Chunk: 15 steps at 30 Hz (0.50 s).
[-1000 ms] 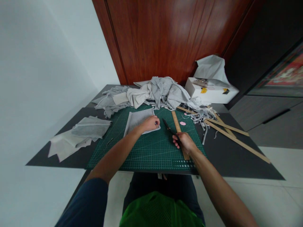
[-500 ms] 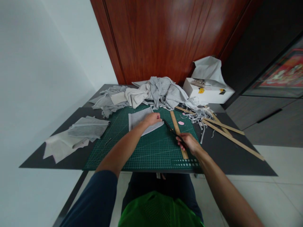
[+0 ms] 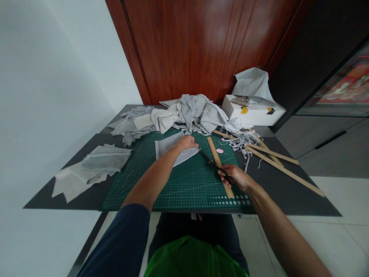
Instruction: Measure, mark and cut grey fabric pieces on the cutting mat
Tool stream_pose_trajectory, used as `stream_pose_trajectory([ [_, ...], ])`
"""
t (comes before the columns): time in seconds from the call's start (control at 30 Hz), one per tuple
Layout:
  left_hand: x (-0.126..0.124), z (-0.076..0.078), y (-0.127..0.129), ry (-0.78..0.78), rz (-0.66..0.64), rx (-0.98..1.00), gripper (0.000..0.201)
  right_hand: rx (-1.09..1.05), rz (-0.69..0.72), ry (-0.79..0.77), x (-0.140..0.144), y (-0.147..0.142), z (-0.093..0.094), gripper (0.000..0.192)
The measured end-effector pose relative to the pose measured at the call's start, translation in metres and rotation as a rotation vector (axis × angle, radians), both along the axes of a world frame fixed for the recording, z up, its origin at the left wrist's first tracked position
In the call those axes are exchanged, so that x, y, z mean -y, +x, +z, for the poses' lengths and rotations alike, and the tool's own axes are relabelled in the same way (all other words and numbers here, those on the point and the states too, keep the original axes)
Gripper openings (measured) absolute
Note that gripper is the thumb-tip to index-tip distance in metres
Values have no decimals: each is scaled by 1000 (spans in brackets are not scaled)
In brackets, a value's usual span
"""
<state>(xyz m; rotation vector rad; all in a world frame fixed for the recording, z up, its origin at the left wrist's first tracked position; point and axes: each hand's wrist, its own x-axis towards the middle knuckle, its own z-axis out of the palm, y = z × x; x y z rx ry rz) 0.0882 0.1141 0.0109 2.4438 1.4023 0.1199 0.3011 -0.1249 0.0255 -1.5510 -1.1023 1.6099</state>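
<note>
A piece of grey fabric (image 3: pixel 168 144) lies flat on the green cutting mat (image 3: pixel 184 188). My left hand (image 3: pixel 188 142) is closed at its right part, fingers pinching the cloth by the edge. In my right hand (image 3: pixel 234 176) is a pair of black scissors (image 3: pixel 211 163), pointing up and left. The tips of the blades reach the fabric's right corner, close to my left fingers. Beneath the scissors and my right fingers lies a wooden ruler (image 3: pixel 214 151), slanting across the mat.
Heaped grey and cream cloth (image 3: pixel 196 111) runs along the back. Folded pieces (image 3: pixel 106 157) lie at left. Fabric scraps (image 3: pixel 245 141) and wooden strips (image 3: pixel 284 172) are at right, by a white box (image 3: pixel 250 114). A pink paper piece (image 3: pixel 220 151) sits near the ruler.
My right hand has shifted slightly right and toward me with the scissors, whose blades look closer together. The ruler's near end has swung slightly right. My left hand stays on the fabric.
</note>
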Motion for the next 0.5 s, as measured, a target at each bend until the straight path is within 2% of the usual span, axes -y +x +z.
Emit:
stream_pose_trajectory([
  [0.5, -17, 15, 13, -47, -48, -127, 28, -104, -21, 21, -8, -7, -11, 34],
])
